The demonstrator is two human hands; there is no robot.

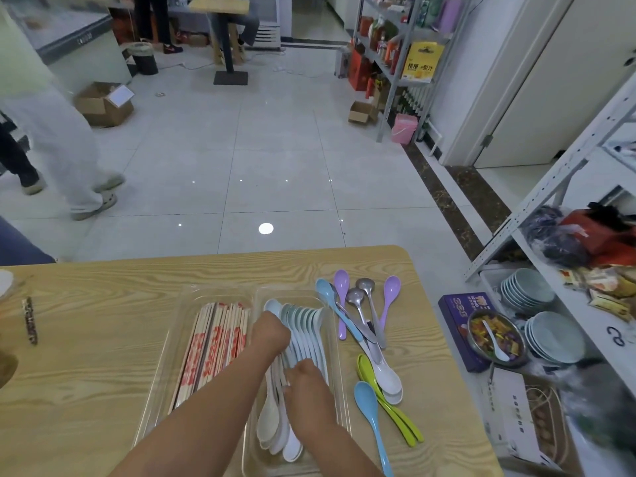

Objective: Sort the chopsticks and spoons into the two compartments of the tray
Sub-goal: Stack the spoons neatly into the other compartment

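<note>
Two hands work at the near end of the desk, both lowered into the right compartment of the clear tray. The right hand, closest to us, sits over the handles of the pale spoons, its fingers bent down onto them. The left hand, a little farther in, curls over the row of nested bowls, its own fingertips hidden under the knuckles. We cannot tell whether either hand grips a spoon or merely presses the stack. We judge the pair are squaring the spoons so they nest and leave room for more.

Just right of the tray, outside it, a blue spoon, green spoons and white spoons lie on the wood, within the right hand's reach and, we judge, next in line. The left compartment holds the chopsticks, laid lengthwise and apart from every spoon.

Farther along the right side a second loose cluster of purple spoons, metal spoons and a second blue spoon overlaps in a fan, not yet sorted. Beyond the desk lies a tiled floor, with a person in pale trousers at left and metal shelves along the right.
</note>
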